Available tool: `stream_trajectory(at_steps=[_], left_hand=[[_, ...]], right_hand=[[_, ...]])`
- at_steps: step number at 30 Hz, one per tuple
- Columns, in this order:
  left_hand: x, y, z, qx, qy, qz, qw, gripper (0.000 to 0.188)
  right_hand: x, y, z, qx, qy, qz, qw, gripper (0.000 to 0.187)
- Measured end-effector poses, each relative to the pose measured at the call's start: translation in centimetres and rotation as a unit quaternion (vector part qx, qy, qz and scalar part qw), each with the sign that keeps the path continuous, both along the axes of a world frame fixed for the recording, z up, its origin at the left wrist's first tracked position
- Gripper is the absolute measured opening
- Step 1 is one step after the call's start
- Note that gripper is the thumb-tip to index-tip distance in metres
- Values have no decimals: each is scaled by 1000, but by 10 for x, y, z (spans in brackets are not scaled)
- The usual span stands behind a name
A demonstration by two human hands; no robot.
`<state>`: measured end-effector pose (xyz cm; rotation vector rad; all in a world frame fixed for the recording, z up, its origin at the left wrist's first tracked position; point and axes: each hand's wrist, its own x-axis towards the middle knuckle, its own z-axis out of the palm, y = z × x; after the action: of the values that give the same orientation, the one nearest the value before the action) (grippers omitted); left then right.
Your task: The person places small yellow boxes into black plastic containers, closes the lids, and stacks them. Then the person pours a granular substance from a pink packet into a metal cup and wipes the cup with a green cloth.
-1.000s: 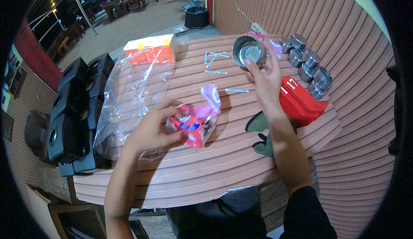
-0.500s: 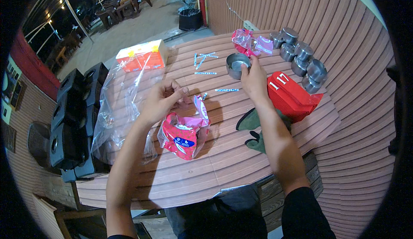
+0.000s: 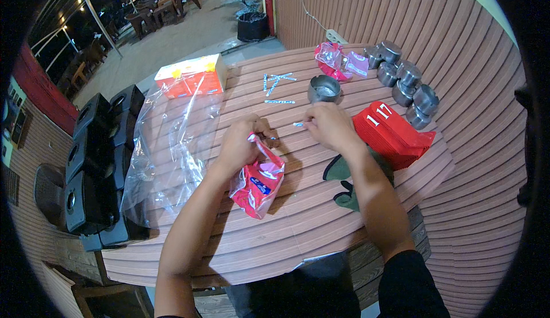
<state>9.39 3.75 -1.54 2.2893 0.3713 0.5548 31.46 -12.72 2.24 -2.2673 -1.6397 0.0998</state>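
My left hand (image 3: 243, 141) is closed at the top of a crumpled pink plastic bag (image 3: 259, 189), which stands on the table below it. A small blue-and-white piece (image 3: 274, 139) shows by its fingertips. In my right hand (image 3: 329, 124), the fingers pinch a slim blue-and-white stick (image 3: 298, 124), mostly hidden by the hand. Just beyond the right hand stands a round metal cup (image 3: 324, 89), its open top facing up. Several more such sticks (image 3: 279, 101) lie on the table left of the cup.
Several metal cups (image 3: 408, 73) are stacked at the right, near a red folded cloth item (image 3: 389, 135) and green gloves (image 3: 338, 170). A second pink bag (image 3: 332, 60) lies behind. Clear plastic sheeting (image 3: 172, 157), an orange-white box (image 3: 192, 76) and black boxes (image 3: 91, 157) are at left.
My right hand has let go of the metal cup, come nearer and pinched a stick off the table. The left hand has moved right and down onto the pink bag's top.
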Motion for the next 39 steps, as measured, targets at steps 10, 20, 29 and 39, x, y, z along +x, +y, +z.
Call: stream_trajectory(at_steps=[10, 20, 29, 39], left_hand=[[-25, 22, 60, -17, 19, 62, 998, 20], [-42, -31, 103, 0, 45, -111, 993, 19], [-37, -44, 100, 72, 149, -135, 977, 25], [-57, -21, 120, 61, 157, -108, 980, 30]], right_hand=[[1, 24, -3, -11, -89, 62, 994, 27], [11, 101, 5, 20, -83, 117, 989, 22], [7, 104, -7, -27, -149, 115, 982, 23], [-12, 46, 98, -54, 71, 238, 967, 24]])
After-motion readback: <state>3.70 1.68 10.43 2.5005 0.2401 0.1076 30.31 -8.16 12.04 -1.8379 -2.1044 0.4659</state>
